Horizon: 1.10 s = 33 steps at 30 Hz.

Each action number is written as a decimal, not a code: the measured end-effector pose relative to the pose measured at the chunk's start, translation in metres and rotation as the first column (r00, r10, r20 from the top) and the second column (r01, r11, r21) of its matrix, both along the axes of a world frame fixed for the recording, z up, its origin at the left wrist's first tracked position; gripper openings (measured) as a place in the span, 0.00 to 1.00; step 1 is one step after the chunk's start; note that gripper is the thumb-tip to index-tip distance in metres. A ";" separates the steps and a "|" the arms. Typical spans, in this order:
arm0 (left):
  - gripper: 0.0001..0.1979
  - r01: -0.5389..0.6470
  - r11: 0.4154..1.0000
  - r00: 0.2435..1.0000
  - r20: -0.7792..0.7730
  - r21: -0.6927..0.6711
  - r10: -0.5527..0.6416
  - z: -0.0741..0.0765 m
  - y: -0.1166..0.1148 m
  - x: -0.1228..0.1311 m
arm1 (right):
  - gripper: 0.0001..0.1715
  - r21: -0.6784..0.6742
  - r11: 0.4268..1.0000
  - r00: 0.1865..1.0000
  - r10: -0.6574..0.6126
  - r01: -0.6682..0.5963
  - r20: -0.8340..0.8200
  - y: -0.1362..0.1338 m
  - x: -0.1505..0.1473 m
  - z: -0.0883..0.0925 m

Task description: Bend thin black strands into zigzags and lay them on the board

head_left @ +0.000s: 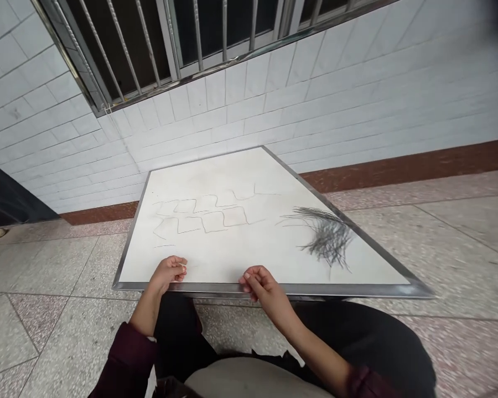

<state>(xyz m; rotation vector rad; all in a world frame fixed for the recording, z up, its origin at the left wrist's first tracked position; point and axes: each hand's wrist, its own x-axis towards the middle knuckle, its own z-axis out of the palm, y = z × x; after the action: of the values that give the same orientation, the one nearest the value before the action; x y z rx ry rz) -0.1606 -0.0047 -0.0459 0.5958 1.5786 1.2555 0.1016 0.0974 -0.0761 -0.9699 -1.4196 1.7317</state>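
Observation:
On the near part of a white board with a metal rim [274,289], both of my hands are closed in a pinch. My left hand [170,273] is at the left, thumb against fingers. Farther right, my right hand [263,284] has its fingertips pressed together over the front rim. Whatever is between the fingers is too fine to make out. Beyond the hands lie thin, wire-like strands [202,222] bent into stepped zigzag rows. A tangled heap of dark, thin strands [330,240] lies on the right, with a straighter bundle [317,213] along its far side.
Behind the board stands a white tiled wall [240,119] with a barred window [216,33]. A reddish-brown skirting [398,179] runs along its foot. Stone floor slabs [58,326] surround the board. My dark-trousered legs [365,342] are close under its front edge.

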 end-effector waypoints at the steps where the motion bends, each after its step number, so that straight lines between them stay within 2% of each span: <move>1: 0.19 -0.001 1.000 1.000 0.005 -0.022 0.001 -0.002 -0.001 -0.010 | 0.22 0.028 0.999 0.998 0.028 -0.030 0.052 0.000 -0.001 -0.004; 6: 0.16 0.002 0.992 0.999 0.036 -0.123 0.002 -0.007 -0.007 -0.051 | 0.18 0.126 0.987 0.965 0.068 -0.102 0.252 0.004 0.000 -0.016; 16: 0.15 0.046 0.969 0.999 0.026 -0.243 -0.041 -0.011 -0.008 -0.099 | 0.19 0.118 0.990 0.926 0.027 -0.077 0.376 0.015 -0.005 -0.031; 23: 0.14 0.075 0.965 0.997 0.017 -0.252 -0.073 -0.014 -0.007 -0.114 | 0.19 0.199 0.975 0.900 0.004 -0.101 0.435 0.015 -0.004 -0.032; 29: 0.15 0.088 0.956 0.995 -0.023 -0.280 -0.098 -0.014 -0.005 -0.117 | 0.17 0.263 0.959 0.897 -0.019 -0.109 0.442 0.018 -0.003 -0.041; 33: 0.17 0.074 0.954 0.992 -0.080 -0.291 -0.102 -0.013 -0.008 -0.117 | 0.17 0.282 0.953 0.892 -0.027 -0.113 0.451 0.017 -0.002 -0.040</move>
<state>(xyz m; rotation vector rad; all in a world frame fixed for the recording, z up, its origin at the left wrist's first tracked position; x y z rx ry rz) -0.2771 -0.0128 -0.0593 0.5381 1.7547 0.9194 0.0995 0.1144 -0.1163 -1.2227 -1.9481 1.3066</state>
